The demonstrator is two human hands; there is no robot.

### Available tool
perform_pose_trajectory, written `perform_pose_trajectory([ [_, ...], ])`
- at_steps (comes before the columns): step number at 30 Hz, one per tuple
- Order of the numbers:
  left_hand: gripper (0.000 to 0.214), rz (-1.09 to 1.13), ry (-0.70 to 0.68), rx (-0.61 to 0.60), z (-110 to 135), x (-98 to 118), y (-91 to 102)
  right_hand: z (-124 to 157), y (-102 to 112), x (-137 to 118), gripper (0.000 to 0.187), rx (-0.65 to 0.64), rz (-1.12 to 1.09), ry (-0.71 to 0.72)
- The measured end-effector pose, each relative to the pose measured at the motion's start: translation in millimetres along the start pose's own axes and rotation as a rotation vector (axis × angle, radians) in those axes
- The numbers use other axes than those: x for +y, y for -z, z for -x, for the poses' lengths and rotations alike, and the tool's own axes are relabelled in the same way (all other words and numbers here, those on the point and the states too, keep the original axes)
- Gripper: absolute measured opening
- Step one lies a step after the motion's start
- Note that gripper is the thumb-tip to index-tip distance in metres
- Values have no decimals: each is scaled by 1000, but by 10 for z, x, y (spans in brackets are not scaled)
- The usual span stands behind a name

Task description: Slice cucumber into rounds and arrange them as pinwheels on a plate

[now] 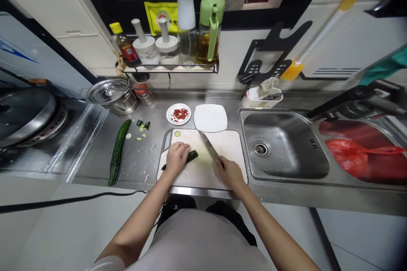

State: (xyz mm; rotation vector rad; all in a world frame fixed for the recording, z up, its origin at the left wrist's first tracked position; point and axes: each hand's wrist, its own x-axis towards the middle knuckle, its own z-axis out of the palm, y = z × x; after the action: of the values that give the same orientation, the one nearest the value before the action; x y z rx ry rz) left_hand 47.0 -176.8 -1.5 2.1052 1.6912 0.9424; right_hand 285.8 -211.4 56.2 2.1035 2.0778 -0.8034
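Observation:
On the white cutting board (206, 180) lies a piece of dark green cucumber (192, 156). My left hand (177, 157) is closed over its middle, so part of it is hidden. My right hand (231, 172) grips the handle of a kitchen knife (208, 144), its blade pointing away from me, to the right of the cucumber and apart from it. A round cucumber slice (177, 134) sits at the board's upper left. Behind the board are a white plate (210, 117) and a small dish (168, 110) with chopped red pieces (180, 114).
Left of the board lie a whole cucumber (119, 152) and several cucumber scraps (143, 125). A lidded steel pot (111, 95) stands behind them. The sink (286, 146) is at the right, with a red plastic bag (348, 156) beyond. Bottles and jars fill a wall rack (171, 69).

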Motion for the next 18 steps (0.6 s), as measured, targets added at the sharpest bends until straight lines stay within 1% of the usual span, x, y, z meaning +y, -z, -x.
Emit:
perform_pose_trajectory([
  [2, 22, -26, -63, -65, 140, 88, -17, -16, -10, -68, 32, -34, -6, -4],
  [5, 24, -79, -102, -127, 232, 140, -47, -27, -33, -174, 29, -60, -34, 13],
  [11, 28, -215, -142, -223, 234, 103, -79, -15, -91, -287, 26, -73, -44, 43],
  [18, 29, -122, -144, -301, 246, 8, -44, 36, -128, -298, 29, -83, -46, 67],
])
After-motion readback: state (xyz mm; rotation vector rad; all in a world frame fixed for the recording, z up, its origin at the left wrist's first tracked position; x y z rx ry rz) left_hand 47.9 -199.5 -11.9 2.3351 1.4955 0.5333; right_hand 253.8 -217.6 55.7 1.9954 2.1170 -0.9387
